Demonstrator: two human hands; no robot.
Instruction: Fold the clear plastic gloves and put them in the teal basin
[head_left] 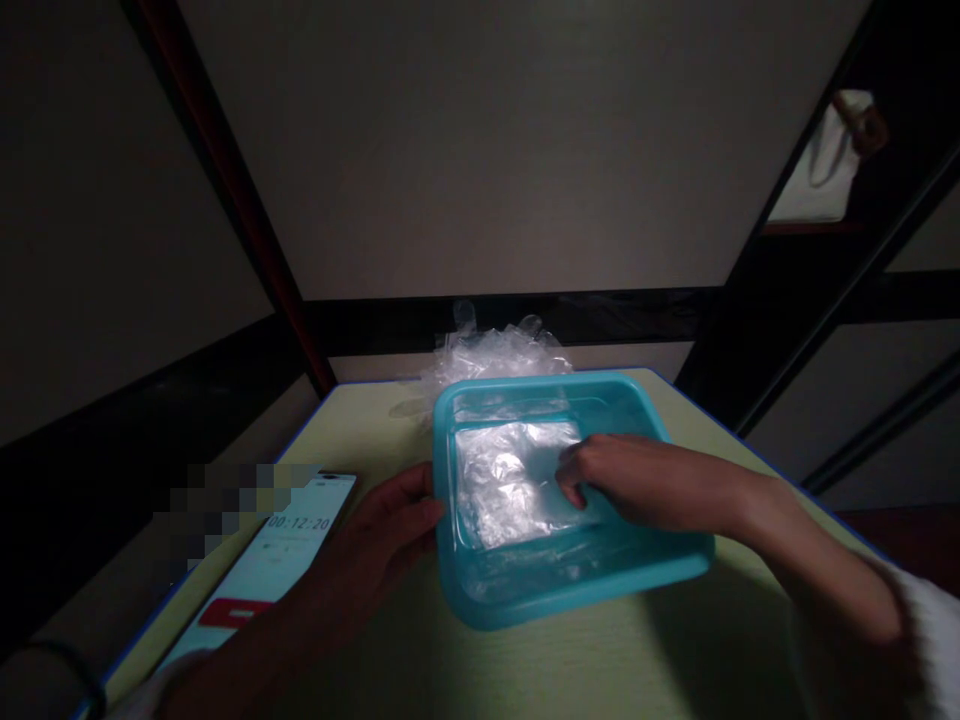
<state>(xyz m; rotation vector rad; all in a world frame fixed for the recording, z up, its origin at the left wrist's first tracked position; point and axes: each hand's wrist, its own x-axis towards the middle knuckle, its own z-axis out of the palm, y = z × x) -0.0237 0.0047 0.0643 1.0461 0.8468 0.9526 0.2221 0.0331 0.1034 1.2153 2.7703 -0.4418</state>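
A teal plastic tub (577, 598) sits at a slant over the pale table. Against its left wall is my left hand (390, 525), thumb by the rim and fingers curled along the outer side, closed on the tub. My right hand (619, 475) reaches inside from the right, its fingers bent and drawn together. Whatever those fingertips hold, if anything, is hidden. Beside them on the tub's floor lies a flat, shiny stack of clear plastic film (506, 485). Behind the tub's far rim rises a crumpled heap of clear plastic gloves (502, 352).
A phone (277, 560) with a running timer lies on the table's left side, partly covered by my left forearm. The blue-edged table (360, 405) meets cabinet panels (480, 150) at the back. A white bag (821, 165) hangs at upper right.
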